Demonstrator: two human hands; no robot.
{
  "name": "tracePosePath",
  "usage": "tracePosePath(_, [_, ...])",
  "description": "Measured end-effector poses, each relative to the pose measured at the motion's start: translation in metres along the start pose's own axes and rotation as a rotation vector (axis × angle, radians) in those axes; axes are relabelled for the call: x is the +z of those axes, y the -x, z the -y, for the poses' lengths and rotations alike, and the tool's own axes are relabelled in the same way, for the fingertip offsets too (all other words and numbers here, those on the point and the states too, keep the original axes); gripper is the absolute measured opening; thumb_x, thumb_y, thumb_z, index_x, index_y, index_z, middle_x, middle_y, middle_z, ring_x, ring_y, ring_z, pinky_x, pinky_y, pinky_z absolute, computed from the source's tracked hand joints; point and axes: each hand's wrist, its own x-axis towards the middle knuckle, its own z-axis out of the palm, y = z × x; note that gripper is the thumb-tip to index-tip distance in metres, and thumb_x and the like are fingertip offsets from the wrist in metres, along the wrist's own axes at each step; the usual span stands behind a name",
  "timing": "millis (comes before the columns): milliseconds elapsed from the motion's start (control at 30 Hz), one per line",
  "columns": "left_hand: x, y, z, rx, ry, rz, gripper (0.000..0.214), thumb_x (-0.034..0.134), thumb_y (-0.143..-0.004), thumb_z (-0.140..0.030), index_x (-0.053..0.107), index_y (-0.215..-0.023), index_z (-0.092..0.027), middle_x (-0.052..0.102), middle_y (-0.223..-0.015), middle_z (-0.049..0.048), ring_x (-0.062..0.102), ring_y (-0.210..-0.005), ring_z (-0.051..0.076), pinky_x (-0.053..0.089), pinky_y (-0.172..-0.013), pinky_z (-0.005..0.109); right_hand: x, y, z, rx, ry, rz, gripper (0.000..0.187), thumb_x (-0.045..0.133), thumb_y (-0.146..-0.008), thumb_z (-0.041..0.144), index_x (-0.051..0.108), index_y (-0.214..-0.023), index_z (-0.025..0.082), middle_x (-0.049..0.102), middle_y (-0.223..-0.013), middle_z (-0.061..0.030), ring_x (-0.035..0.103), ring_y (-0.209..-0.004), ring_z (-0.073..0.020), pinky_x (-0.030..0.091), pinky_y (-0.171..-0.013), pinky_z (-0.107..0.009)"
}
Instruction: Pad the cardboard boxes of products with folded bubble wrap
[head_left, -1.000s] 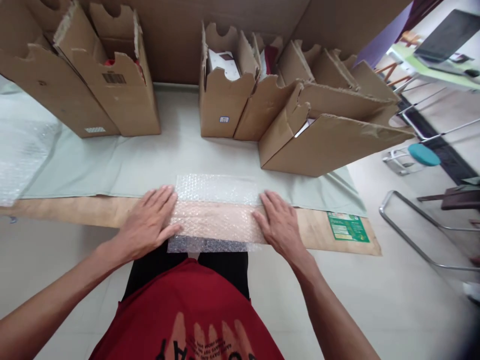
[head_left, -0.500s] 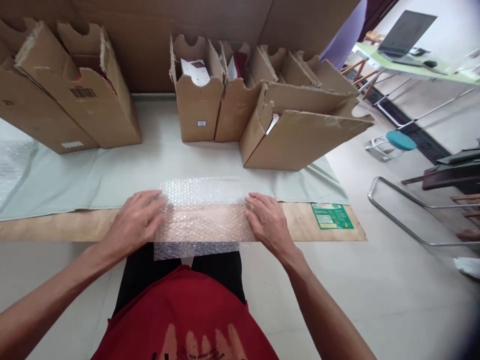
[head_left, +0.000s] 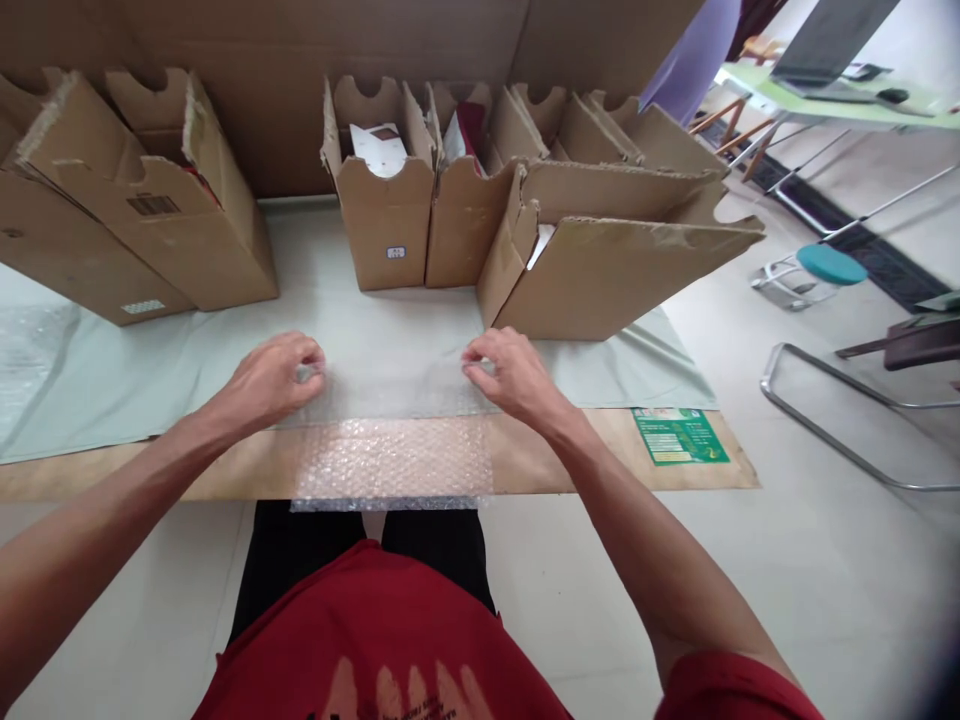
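Note:
A sheet of clear bubble wrap [head_left: 394, 455] lies flat across the front edge of the table, partly on the pale green cloth [head_left: 150, 370]. My left hand [head_left: 266, 380] pinches the sheet's far left corner with curled fingers. My right hand [head_left: 506, 375] pinches its far right corner the same way. Both hands are over the cloth, just in front of the cardboard boxes.
Open cardboard boxes [head_left: 382, 200] with white and red items inside stand in a row at the back; two more boxes [head_left: 150, 230] stand at the left. A green label [head_left: 679, 437] lies at the table's right front corner. A teal stool [head_left: 821, 270] and metal frame [head_left: 840, 420] stand at the right.
Both hands slid from lying flat on the sheet's side edges forward to its far corners and closed into pinches.

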Motion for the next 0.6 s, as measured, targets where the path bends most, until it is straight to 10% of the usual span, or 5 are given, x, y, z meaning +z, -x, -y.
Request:
tracePosePath(167, [-0.001,0.048,-0.001,0.209,0.085,-0.352,0.006,0.055,-0.09,-0.021,0.057,-0.087,-0.025,0.073,-0.111,0.0057,0.069,-0.105,0.025,0.054,-0.091,0.041,-0.014,0.065,0.029,-0.271,-0.135,-0.257,0.013,0.055,-0.098,0.013,0.062,-0.092,0.022,0.071,-0.121,-0.0097,0.064,-0.108,-0.0242,0.048,-0.092,-0.04])
tracePosePath(400, [0.026,0.096,0.017,0.384,-0.001,-0.155,0.02,0.05,-0.082,-0.006,0.062,-0.089,-0.021,0.069,-0.127,0.0134,0.066,-0.114,0.03,0.052,-0.097,0.048,0.033,0.121,0.057,-0.328,-0.147,-0.009,0.011,0.063,-0.1,0.029,0.064,-0.095,0.019,0.072,-0.119,-0.0116,0.065,-0.105,-0.0284,0.046,-0.089,-0.045])
tracePosePath(600, [-0.002,0.095,0.005,0.195,0.183,-0.169,0.018,0.049,-0.086,-0.012,0.059,-0.097,-0.023,0.069,-0.124,0.0092,0.066,-0.116,0.027,0.053,-0.101,0.047,0.009,0.111,0.037,-0.178,-0.127,-0.159,0.018,0.056,-0.105,0.035,0.066,-0.104,0.021,0.073,-0.115,-0.0114,0.067,-0.104,-0.0274,0.048,-0.091,-0.045])
